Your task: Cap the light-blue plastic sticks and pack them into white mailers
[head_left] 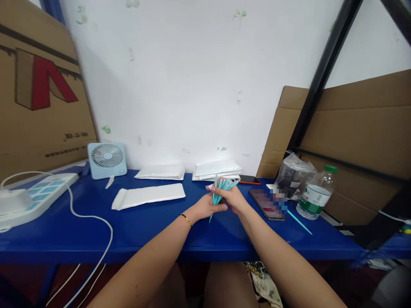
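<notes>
Blue table (pixel 135 229) before a marked white wall (pixel 186 85)

Printed cardboard (pixel 41 124) stands at the table's back left corner; a black post (pixel 335 42) and plain cardboard (pixel 359 132) rise by its right edge.

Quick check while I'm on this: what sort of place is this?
Probably a simple indoor workstation, perhaps in a workshop or storeroom, though the wider room isn't shown. What suggests it: a blue table against a scuffed white wall, a large printed cardboard box and white packets.
</notes>
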`<state>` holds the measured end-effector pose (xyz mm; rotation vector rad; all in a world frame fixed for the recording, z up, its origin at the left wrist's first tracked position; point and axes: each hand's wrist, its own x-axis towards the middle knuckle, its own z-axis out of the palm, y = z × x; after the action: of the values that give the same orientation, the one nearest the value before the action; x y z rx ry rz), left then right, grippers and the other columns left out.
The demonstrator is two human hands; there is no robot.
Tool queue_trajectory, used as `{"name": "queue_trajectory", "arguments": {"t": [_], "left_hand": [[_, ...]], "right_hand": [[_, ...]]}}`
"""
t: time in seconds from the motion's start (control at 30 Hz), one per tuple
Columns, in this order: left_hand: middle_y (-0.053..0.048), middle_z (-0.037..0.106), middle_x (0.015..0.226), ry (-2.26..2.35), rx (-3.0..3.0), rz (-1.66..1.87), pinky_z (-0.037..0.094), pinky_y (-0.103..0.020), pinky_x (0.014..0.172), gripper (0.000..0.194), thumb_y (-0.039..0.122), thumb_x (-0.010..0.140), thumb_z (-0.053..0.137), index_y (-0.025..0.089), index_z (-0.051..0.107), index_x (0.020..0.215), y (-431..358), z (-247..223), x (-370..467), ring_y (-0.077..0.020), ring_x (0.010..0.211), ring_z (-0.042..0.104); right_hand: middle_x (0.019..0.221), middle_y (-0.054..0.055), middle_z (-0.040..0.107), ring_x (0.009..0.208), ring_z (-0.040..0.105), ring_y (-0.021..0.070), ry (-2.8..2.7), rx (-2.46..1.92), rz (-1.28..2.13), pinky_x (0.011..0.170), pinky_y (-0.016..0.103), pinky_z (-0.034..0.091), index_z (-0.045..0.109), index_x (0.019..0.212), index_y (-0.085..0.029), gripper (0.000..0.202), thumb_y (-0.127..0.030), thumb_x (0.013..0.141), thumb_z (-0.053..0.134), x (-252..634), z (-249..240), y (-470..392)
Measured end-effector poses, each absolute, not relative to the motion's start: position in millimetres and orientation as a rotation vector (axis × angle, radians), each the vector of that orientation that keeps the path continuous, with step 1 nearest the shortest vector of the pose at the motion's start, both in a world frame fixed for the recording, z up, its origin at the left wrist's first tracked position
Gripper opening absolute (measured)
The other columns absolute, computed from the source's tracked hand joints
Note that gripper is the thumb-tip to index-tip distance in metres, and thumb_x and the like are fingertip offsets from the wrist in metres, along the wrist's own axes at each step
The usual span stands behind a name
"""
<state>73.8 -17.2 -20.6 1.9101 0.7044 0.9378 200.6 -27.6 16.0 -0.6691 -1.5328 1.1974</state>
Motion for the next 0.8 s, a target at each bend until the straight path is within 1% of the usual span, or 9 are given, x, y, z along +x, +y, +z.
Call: {"name": "queue_trajectory", "arguments": {"t": [0.1, 0.17, 0.23, 0.33, 0.43, 0.5, 0.6, 0.67, 0.8], "left_hand": [[-0.002, 0.061, 0.070, 0.767, 1.844, 0.953, 0.044, -0.028, 0.071, 0.016, 0.028, 0.067, 0.065, 0.015, 0.059, 0.074, -19.9, -20.4, 76.3, -0.0167, 0.072, 0.057], [-0.001, 0.058, 0.064, 0.816, 1.799, 0.927, 0.044, -0.027, 0.062, 0.012, 0.024, 0.068, 0.063, 0.015, 0.057, 0.071, -20.4, -22.2, 76.6, -0.0138, 0.061, 0.055], [0.002, 0.053, 0.056, 0.849, 1.778, 0.897, 0.040, -0.024, 0.051, 0.014, 0.026, 0.068, 0.063, 0.015, 0.055, 0.072, -21.4, -24.2, 76.6, -0.0095, 0.048, 0.047], [0.006, 0.044, 0.051, 0.819, 1.704, 0.820, 0.029, -0.020, 0.041, 0.025, 0.038, 0.069, 0.063, 0.016, 0.050, 0.069, -25.0, -24.7, 76.7, -0.0043, 0.039, 0.034], [0.009, 0.038, 0.048, 0.722, 1.608, 0.701, 0.022, -0.019, 0.039, 0.036, 0.045, 0.065, 0.066, 0.017, 0.044, 0.063, -29.7, -22.4, 76.0, -0.0026, 0.038, 0.029], [0.010, 0.035, 0.045, 0.723, 1.613, 0.675, 0.022, -0.019, 0.039, 0.038, 0.044, 0.062, 0.069, 0.017, 0.042, 0.060, -31.5, -21.3, 74.8, -0.0030, 0.037, 0.030], [0.008, 0.039, 0.044, 0.727, 1.625, 0.709, 0.027, -0.021, 0.040, 0.035, 0.042, 0.061, 0.069, 0.016, 0.045, 0.060, -31.7, -20.1, 72.3, -0.0048, 0.037, 0.037], [0.010, 0.039, 0.044, 0.667, 1.569, 0.712, 0.026, -0.020, 0.040, 0.033, 0.038, 0.061, 0.070, 0.017, 0.045, 0.062, -33.1, -17.3, 71.6, -0.0036, 0.036, 0.034], [0.012, 0.029, 0.038, 0.544, 1.573, 0.553, 0.023, -0.019, 0.039, 0.035, 0.039, 0.065, 0.068, 0.018, 0.040, 0.057, -46.0, -5.3, 75.7, -0.0014, 0.033, 0.024]], "right_hand": [[0.072, 0.000, 0.063, 0.075, 0.063, 0.0195, -1.546, -0.687, 1.024, 0.073, 0.033, 0.050, 0.052, 0.075, -0.021, 0.021, -0.032, 0.067, 0.068, 186.2, 20.6, -33.6], [0.069, -0.001, 0.062, 0.066, 0.063, 0.0186, -1.517, -0.723, 0.995, 0.064, 0.032, 0.051, 0.050, 0.077, -0.022, 0.022, -0.034, 0.068, 0.067, 183.7, 21.8, -36.3], [0.069, -0.001, 0.061, 0.063, 0.063, 0.0188, -1.485, -0.714, 1.066, 0.059, 0.031, 0.051, 0.050, 0.078, -0.022, 0.024, -0.033, 0.066, 0.068, 186.0, 23.4, -38.3], [0.081, 0.002, 0.064, 0.075, 0.065, 0.0208, -1.511, -0.569, 1.206, 0.068, 0.034, 0.051, 0.052, 0.082, -0.021, 0.028, -0.028, 0.063, 0.072, 193.8, 30.6, -40.8], [0.090, 0.003, 0.064, 0.086, 0.063, 0.0213, -1.513, -0.457, 1.094, 0.078, 0.036, 0.049, 0.056, 0.090, -0.023, 0.031, -0.026, 0.063, 0.072, 199.4, 39.6, -44.6], [0.085, 0.003, 0.064, 0.083, 0.063, 0.0210, -1.579, -0.524, 0.875, 0.079, 0.036, 0.048, 0.060, 0.085, -0.022, 0.022, -0.027, 0.066, 0.070, 200.3, 42.7, -47.5], [0.073, 0.005, 0.064, 0.073, 0.061, 0.0206, -1.768, -0.709, 0.668, 0.073, 0.036, 0.048, 0.066, 0.073, -0.019, 0.013, -0.031, 0.071, 0.065, 200.2, 43.3, -49.9], [0.074, 0.005, 0.065, 0.073, 0.062, 0.0205, -1.790, -0.749, 0.714, 0.071, 0.035, 0.049, 0.067, 0.074, -0.019, 0.014, -0.033, 0.071, 0.065, 201.3, 43.2, -50.7], [0.097, 0.008, 0.065, 0.093, 0.061, 0.0237, -1.822, -0.552, 1.157, 0.078, 0.037, 0.049, 0.066, 0.086, -0.019, 0.027, -0.029, 0.062, 0.073, 204.4, 42.3, -56.5]]}}
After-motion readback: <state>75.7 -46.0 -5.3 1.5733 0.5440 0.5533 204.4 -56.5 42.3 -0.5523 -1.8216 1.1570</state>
